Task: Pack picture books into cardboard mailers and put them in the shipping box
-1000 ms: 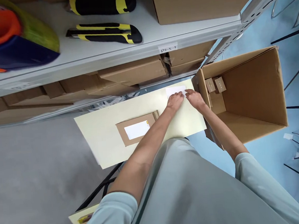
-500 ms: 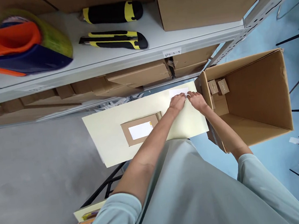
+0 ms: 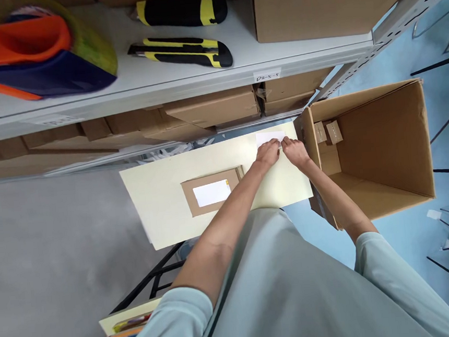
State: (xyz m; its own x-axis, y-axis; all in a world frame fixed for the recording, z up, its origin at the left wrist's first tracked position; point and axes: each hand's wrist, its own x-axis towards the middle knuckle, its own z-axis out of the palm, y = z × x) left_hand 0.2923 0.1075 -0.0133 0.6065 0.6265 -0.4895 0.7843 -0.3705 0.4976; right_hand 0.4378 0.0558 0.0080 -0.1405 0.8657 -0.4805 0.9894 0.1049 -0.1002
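Note:
Side by side over the right end of a cream board (image 3: pixel 160 195), both hands have their fingers pinched at the near edge of a white sheet of paper (image 3: pixel 269 136). My left hand (image 3: pixel 269 152) is closed at its lower edge, fingers bent. Close by, my right hand (image 3: pixel 295 151) pinches at its lower right corner. The fingertips partly cover the paper there. A flat cardboard box (image 3: pixel 187 194) with a white label (image 3: pixel 211 193) lies on the board, left of my left forearm.
A large open carton (image 3: pixel 387 143) with small boxes (image 3: pixel 334 132) inside stands right of the board. On the shelf (image 3: pixel 185 82) lie two utility knives (image 3: pixel 181 11) and an orange and blue tape dispenser (image 3: pixel 43 69). Several cartons (image 3: pixel 219 108) fill the lower shelf.
The view has shifted slightly, so the shelf items sit a little higher and further right. Both hands stay at the paper in nearly the same pinch.

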